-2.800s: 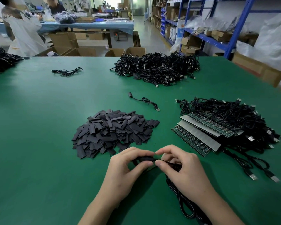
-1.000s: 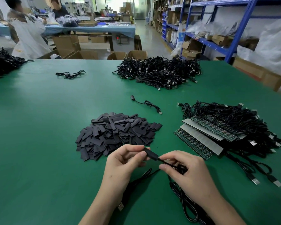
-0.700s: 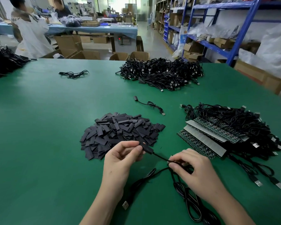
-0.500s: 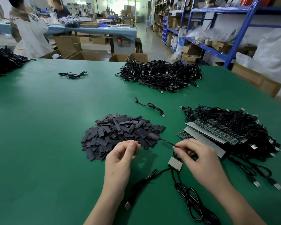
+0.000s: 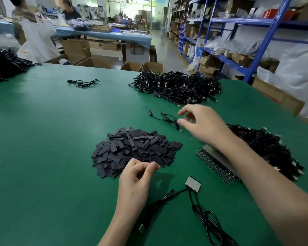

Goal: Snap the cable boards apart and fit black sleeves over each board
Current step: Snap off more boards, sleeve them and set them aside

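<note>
Head view: right hand [image 5: 201,121] hovers over a thin loose black cable [image 5: 164,118], grip slack and empty; left hand [image 5: 137,176] is beside the heap of flat black sleeves [image 5: 135,150], fingertips at thumb, its grip I cannot tell. Small grey bare board [image 5: 193,182] lies on green bench [image 5: 43,139] between the arms. Right forearm [image 5: 256,166] crosses the long green board strip [image 5: 214,162]; pulling back low could drag it.

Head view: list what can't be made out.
Right hand: motion-blurred; contact with the loose cable unclear.
Left hand: fingertips meet; anything pinched is too small to see.
Board strips: partly hidden under the right forearm.
Near cable: cut off by the bottom edge.
</note>
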{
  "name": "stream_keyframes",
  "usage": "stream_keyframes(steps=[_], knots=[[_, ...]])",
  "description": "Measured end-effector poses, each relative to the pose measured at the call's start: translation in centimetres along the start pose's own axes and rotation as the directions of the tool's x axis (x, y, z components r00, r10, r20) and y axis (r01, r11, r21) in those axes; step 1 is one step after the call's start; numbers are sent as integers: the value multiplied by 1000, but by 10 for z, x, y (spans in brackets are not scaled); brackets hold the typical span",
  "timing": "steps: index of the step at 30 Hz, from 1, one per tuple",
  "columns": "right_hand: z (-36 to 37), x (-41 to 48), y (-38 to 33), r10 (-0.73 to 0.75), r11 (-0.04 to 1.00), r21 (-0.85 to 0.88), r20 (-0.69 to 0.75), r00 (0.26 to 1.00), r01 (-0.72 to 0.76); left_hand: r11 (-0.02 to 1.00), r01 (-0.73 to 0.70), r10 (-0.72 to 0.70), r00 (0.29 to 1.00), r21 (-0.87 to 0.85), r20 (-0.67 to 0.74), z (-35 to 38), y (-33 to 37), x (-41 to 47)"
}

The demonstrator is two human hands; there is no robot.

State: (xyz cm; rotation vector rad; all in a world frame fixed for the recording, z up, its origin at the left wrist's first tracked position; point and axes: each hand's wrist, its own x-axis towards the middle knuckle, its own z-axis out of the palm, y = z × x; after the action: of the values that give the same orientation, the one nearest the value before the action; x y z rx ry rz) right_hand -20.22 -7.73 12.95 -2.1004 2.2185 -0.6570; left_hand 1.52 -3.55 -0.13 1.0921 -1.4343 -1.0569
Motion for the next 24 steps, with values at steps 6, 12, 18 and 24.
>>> stream_keyframes(steps=[6, 12, 18, 24], knots=[[37, -96, 22, 263, 955, -236, 404, 876, -178, 999, -20, 17, 996, 41, 86, 5, 2, -4], [56, -135, 33, 360, 927, -224, 317, 877, -300, 944, -123, 25, 952, 305, 305, 7, 0, -9], [69, -137, 27, 352, 853, 287, 303, 886, -437, 898, -222, 9, 872, 379, 489, 5, 3, -13], [52, -142, 23, 314, 176, 845, 438, 842, -505, 925, -266, 129, 892, 271, 433, 7, 4, -13]])
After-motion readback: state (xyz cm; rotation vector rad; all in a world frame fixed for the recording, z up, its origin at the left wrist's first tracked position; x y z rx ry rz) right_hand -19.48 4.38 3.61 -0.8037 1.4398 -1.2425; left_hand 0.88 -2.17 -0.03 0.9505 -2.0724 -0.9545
